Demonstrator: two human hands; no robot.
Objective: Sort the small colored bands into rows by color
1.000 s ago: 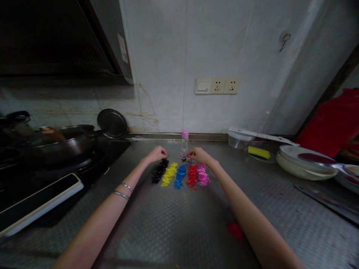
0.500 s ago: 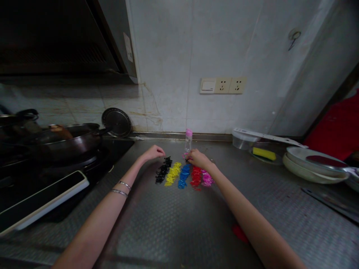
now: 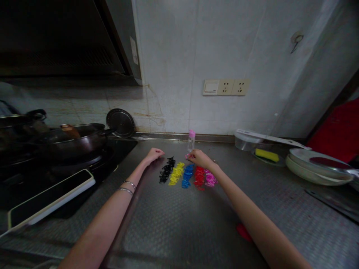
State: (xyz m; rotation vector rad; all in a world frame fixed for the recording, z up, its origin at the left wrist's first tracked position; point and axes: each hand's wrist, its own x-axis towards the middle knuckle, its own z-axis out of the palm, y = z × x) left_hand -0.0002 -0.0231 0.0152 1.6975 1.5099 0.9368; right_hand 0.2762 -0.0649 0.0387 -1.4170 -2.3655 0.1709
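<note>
Five rows of small, thin loops that look like rubber bands lie on the steel counter: black point(image 3: 167, 170), yellow point(image 3: 176, 173), blue point(image 3: 187, 176), red point(image 3: 199, 177) and pink point(image 3: 210, 178). My left hand point(image 3: 154, 154) rests just left of the black row's far end, fingers pressed together; anything in them is too small to make out. Beyond the blue and red rows, my right hand point(image 3: 199, 158) is closed in a pinch, its fingertips partly hidden. A few pink bits point(image 3: 187, 156) show beside those fingertips. Behind them stands a small clear bottle point(image 3: 191, 144) with a pink top.
On the left, a pan point(image 3: 75, 140) sits on the black stove, with a white-edged slab-like device point(image 3: 53, 198) nearer me. To the right are a plastic ladle point(image 3: 248, 142), a yellow sponge point(image 3: 267, 155), stacked bowls point(image 3: 316, 172) and a knife-like blade point(image 3: 331, 205). Something red point(image 3: 243, 232) lies under my right forearm.
The whole view has shifted slightly. My left hand has drawn a little left, away from the black row. A dark bit seen at my right fingertips before is no longer clear.
</note>
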